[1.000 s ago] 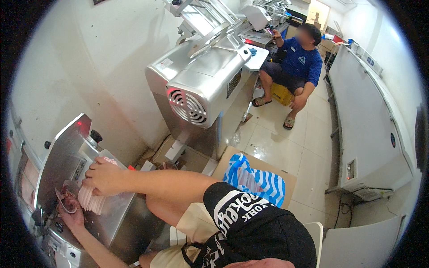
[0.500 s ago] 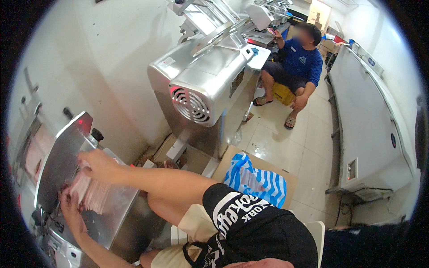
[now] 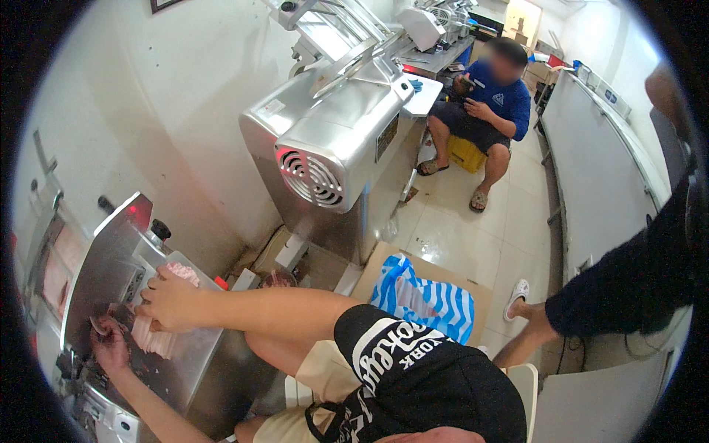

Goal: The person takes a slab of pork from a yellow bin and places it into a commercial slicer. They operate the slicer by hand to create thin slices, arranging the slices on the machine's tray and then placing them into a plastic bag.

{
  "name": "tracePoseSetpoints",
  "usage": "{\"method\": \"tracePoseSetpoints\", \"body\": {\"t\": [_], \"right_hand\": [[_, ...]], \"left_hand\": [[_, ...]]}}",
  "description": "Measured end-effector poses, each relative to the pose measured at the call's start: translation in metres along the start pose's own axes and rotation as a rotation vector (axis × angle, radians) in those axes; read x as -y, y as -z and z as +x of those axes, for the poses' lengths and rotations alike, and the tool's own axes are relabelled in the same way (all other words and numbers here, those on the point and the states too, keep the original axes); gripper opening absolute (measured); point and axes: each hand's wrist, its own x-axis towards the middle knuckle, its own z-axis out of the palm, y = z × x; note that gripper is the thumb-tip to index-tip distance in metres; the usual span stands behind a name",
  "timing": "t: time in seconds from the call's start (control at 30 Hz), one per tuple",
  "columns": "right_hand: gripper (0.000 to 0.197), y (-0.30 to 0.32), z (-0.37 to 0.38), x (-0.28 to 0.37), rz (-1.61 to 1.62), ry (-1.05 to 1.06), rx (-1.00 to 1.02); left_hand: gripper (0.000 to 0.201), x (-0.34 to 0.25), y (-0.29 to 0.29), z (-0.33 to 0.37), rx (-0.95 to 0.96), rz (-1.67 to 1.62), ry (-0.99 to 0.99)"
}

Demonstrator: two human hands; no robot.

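Observation:
My right hand (image 3: 171, 301) bends over a stack of thin pale-pink meat slices (image 3: 153, 336), fingers gripping its upper end. The stack lies on the slicer's metal tray (image 3: 198, 354). Beside the stack, next to the upright metal plate of the slicer (image 3: 118, 255), my left hand (image 3: 111, 348) is turned up with curled fingers. A pale edge shows at its fingertips; what it holds I cannot make out. Behind my right hand sits a clump of pink meat bits (image 3: 182, 274). Past the plate, a pink block of meat (image 3: 60, 269) rests in the slicer.
A second slicer (image 3: 317, 140) stands ahead beside the wall. A blue-and-white striped bag (image 3: 421, 299) lies on cardboard (image 3: 473, 284). Farther off, a person in blue (image 3: 495, 100) sits on a yellow crate (image 3: 465, 153). Another person's dark-clothed leg (image 3: 613, 295) stands at right, by a white chest freezer (image 3: 591, 162).
My right hand has moved from the plate down onto the stack, uncovering the pink clump. My left hand has drawn away from the slices. Another person's leg has entered at right.

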Motion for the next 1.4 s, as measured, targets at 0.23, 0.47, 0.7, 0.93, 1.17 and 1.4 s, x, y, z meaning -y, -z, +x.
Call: {"method": "tracePoseSetpoints", "body": {"t": [0.23,0.47,0.7,0.93,1.17,1.4], "right_hand": [[0.048,0.003,-0.002,-0.009,-0.023,-0.012,0.04],[0.049,0.011,0.019,0.007,0.642,-0.067,-0.338],[0.037,0.012,0.025,-0.028,0.509,-0.197,-0.12],[0.036,0.001,0.006,-0.031,-0.13,-0.03,-0.181],[0.042,0.002,-0.001,-0.007,-0.001,0.034,-0.005],[0.045,0.004,-0.005,-0.013,-0.016,0.046,0.005]], "left_hand": [[0.045,0.052,-0.004,-0.032,0.087,0.246,0.035],[0.045,0.11,-0.042,-0.085,0.131,1.052,-0.323],[0.046,0.147,-0.102,-0.106,0.019,1.782,-0.296],[0.035,0.113,-0.085,-0.088,-0.089,1.229,-0.278],[0.032,0.016,-0.025,-0.012,-0.06,-0.021,-0.034],[0.042,0.051,-0.008,-0.02,0.053,0.204,0.103]]}}
